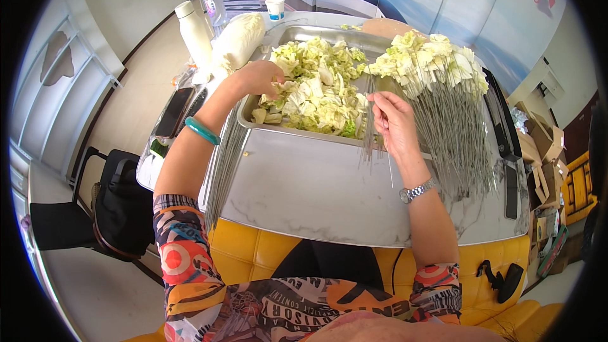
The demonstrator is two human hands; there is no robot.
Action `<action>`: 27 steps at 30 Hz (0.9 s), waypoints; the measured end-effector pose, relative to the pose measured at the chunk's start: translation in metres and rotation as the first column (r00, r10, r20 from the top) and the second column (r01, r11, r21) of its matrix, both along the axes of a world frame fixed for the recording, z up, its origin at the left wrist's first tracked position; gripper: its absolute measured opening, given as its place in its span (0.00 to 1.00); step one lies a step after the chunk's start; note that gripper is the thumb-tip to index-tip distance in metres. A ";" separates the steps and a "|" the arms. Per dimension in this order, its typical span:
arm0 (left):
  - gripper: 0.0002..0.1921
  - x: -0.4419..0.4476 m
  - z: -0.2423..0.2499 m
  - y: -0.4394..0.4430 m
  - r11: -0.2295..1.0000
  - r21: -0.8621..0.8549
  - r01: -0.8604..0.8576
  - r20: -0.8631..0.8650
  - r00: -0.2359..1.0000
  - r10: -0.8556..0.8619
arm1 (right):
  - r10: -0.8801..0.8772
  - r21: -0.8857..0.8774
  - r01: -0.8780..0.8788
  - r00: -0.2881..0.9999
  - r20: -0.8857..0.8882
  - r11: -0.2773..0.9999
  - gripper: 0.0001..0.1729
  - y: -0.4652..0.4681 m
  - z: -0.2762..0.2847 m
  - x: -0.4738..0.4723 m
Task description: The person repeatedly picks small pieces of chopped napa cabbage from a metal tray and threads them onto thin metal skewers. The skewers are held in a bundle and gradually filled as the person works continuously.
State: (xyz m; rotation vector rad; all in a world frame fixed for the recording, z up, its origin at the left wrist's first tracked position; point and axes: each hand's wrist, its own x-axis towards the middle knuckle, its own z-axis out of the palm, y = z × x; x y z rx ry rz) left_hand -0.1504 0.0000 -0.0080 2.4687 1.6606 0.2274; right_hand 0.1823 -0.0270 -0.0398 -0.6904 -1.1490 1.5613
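Note:
My left hand reaches over the left side of a metal tray with its fingers apart, close to torn cabbage leaves. Pinched in my right hand is a thin metal skewer, its lower end hanging over the tabletop. Just left of that hand, a small bunch of skewers crosses the tray's near rim. A large pile of skewers fans out at the right, with cabbage leaves threaded on the far ends. More bare skewers lie under my left forearm.
A whole napa cabbage, a cream bottle, a clear plastic bottle and a paper cup stand or lie at the back. One phone is at left; a dark flat object lies at right. A black chair stands left.

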 end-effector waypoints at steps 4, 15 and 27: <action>0.20 0.001 -0.001 -0.009 0.999 0.033 -0.041 -0.053 0.998 0.043 | -0.010 -0.001 0.010 1.000 0.001 1.000 0.09 0.000 -0.001 0.001; 0.25 0.010 0.043 -0.033 0.948 -0.276 -0.155 0.645 0.701 0.303 | 0.006 0.037 -0.006 1.000 0.007 0.999 0.09 -0.001 0.000 0.002; 0.09 0.094 0.019 -0.003 0.907 -0.256 0.333 0.961 -0.013 0.276 | 0.051 0.082 -0.047 0.998 -0.044 0.996 0.09 -0.004 0.001 0.007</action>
